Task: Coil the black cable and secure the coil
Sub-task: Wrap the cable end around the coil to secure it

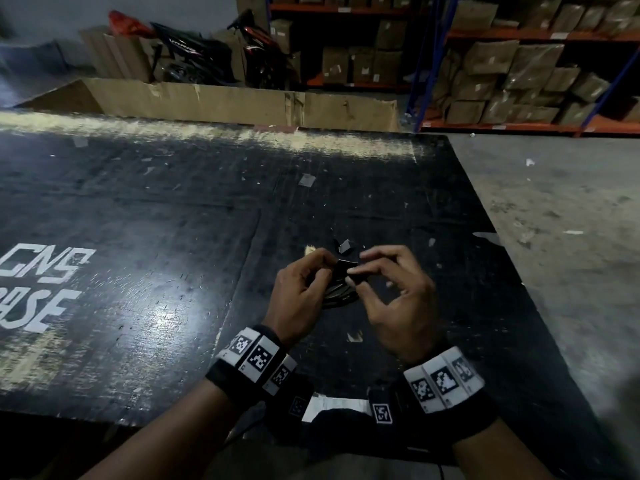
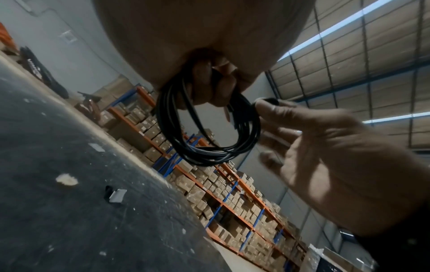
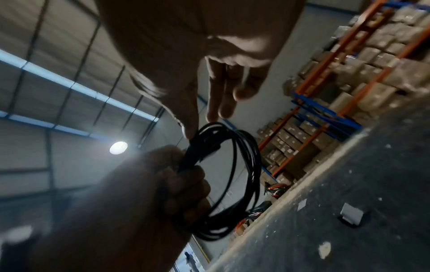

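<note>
The black cable (image 1: 337, 294) is wound into a small coil (image 2: 209, 132) held in the air just above the black table (image 1: 156, 237). My left hand (image 1: 323, 263) grips one side of the coil (image 3: 244, 165), its fingers (image 2: 218, 86) curled round the strands. My right hand (image 1: 356, 270) pinches a short black strap (image 1: 348, 266) at the top of the coil between thumb and forefinger; its other fingers (image 3: 223, 103) are spread loosely. The strap end (image 2: 267, 101) shows at the right thumb tip. Part of the coil is hidden behind the left palm.
A small grey and black scrap (image 1: 344, 245) lies on the table just beyond my hands. The table's right edge (image 1: 519, 271) drops to a concrete floor. Cardboard (image 1: 242, 98), motorbikes and shelves of boxes (image 1: 519, 64) stand far behind.
</note>
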### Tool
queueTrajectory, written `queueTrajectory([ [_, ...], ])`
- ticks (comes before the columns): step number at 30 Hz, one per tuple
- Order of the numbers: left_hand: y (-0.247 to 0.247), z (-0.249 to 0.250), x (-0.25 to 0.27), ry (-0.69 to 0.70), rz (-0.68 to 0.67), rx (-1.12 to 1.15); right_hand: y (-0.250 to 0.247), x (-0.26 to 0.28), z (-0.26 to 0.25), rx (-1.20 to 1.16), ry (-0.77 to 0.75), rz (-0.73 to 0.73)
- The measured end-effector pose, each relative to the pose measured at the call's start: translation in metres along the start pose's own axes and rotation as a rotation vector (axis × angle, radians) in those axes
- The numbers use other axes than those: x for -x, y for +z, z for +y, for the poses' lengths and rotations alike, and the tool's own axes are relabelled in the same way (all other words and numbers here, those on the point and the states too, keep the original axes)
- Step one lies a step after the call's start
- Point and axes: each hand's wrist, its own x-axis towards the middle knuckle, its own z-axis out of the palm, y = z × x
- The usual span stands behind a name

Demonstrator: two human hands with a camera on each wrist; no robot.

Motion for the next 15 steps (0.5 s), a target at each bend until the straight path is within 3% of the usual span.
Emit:
queueTrajectory([
  [5,-0.004,0.001,0.001,0.109,-0.027,-0.08,-0.013,-0.016,0.0,-0.201,0.142,-0.186],
  [12,-0.012,-0.004,-0.002,0.135,-0.221,-0.2,-0.01,-0.017,0.002,-0.127,0.116,-0.134],
  [15,-0.016,-0.006,-0.006,0.098,-0.325,-0.214,-0.009,-0.019,0.007,-0.204,0.182,-0.145],
])
